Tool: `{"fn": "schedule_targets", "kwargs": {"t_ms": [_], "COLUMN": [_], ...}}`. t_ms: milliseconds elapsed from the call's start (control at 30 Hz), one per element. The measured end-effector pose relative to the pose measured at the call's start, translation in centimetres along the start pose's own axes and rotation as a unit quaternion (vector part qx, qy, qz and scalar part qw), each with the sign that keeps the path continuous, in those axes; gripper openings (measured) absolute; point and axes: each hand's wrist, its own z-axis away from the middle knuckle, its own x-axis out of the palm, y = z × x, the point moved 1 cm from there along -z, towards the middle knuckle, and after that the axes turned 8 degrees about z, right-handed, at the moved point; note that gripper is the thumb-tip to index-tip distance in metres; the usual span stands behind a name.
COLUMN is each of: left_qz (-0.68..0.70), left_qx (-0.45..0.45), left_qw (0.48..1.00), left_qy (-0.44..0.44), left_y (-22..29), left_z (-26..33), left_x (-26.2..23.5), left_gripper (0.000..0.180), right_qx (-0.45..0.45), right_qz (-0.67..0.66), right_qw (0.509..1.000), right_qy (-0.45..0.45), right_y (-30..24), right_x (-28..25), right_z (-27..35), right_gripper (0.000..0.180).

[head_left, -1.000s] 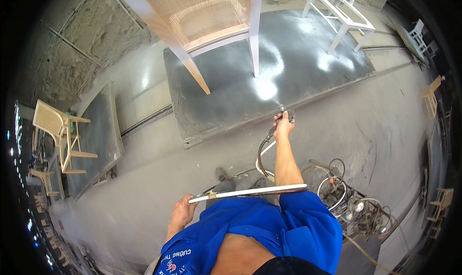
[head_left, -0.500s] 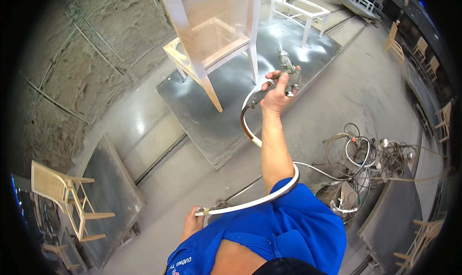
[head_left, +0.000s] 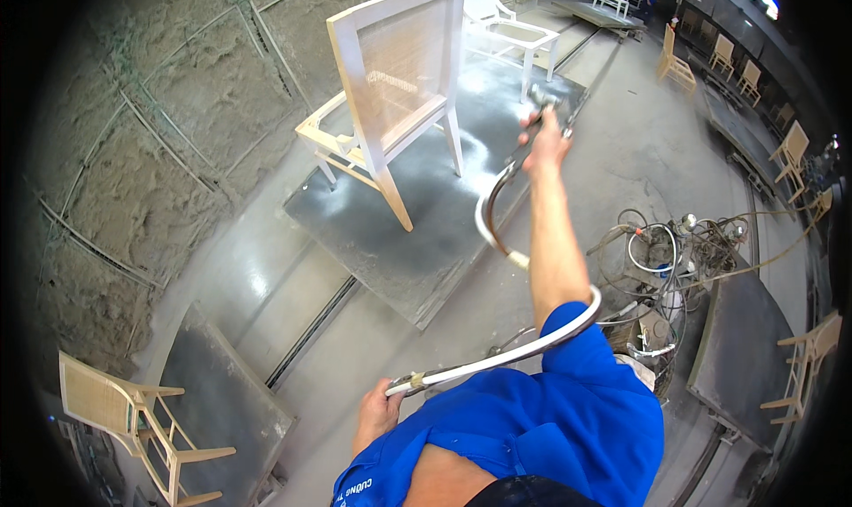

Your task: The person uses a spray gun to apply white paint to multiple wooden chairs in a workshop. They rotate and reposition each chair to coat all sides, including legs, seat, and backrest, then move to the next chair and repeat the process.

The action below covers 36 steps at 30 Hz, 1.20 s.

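Note:
My right hand (head_left: 547, 145) reaches forward, its fingers wrapped round a metal spray gun (head_left: 543, 101) beside the right edge of a dark board. Closest to the gun stands a white-painted chair (head_left: 525, 39). Left of my right hand is a partly white chair (head_left: 390, 143) with a woven back; its far left leg and seat frame show bare wood. A white and brown hose (head_left: 497, 358) loops from the gun, passes over my upper right arm and runs across my front. Down low, my left hand (head_left: 380, 415) grips this hose near a tape-wrapped section.
Both chairs stand on the dark board (head_left: 390, 276). A bare wooden chair (head_left: 133, 414) is on another board at lower left. Tangled hoses (head_left: 661, 250) lie on the floor at right, near another board (head_left: 741, 365). Floor rails (head_left: 311, 334) run between boards. More chairs line the far right.
My right hand and the spray gun have moved rightward, away from the woven-back chair toward the white one. The view has shifted too. My left hand keeps its grip on the hose.

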Motion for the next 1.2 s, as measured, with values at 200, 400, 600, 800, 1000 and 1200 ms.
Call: {"fn": "schedule_targets", "kwargs": {"t_ms": [200,400,600,800,1000,1200], "left_qz": [0.028,0.007,0.036,0.062,0.201,0.393], "left_qx": [0.127,0.203,0.202,0.292,0.172,-0.021], "left_qw": [0.991,0.976,0.974,0.950,0.955,0.906], "left_qy": [-0.035,-0.079,-0.100,-0.093,-0.133,-0.154], "left_y": [3.7,10.1,11.7,8.9,4.0,-0.1], "left_z": [-2.0,-3.7,-4.5,-6.1,-7.1,-6.2], "left_x": [1.6,3.0,6.8,7.3,8.3,7.6], "left_gripper": [0.015,0.017,0.014,0.015,0.014,0.013], "right_qx": [-0.150,-0.261,-0.280,-0.244,-0.171,-0.235], "right_qz": [0.183,0.528,0.545,0.448,0.413,0.434], "right_qw": [0.966,0.787,0.717,0.717,0.752,0.827], "right_qy": [-0.102,-0.184,-0.333,-0.475,-0.484,-0.270], "right_y": [-16.0,-28.0,-34.5,-35.3,-30.6,-23.4], "right_x": [3.3,11.4,17.4,16.6,11.2,6.6], "right_z": [-9.0,-16.6,-10.5,0.5,2.0,-2.8], "right_gripper": [0.016,0.025,0.016,0.014,0.015,0.032]}}
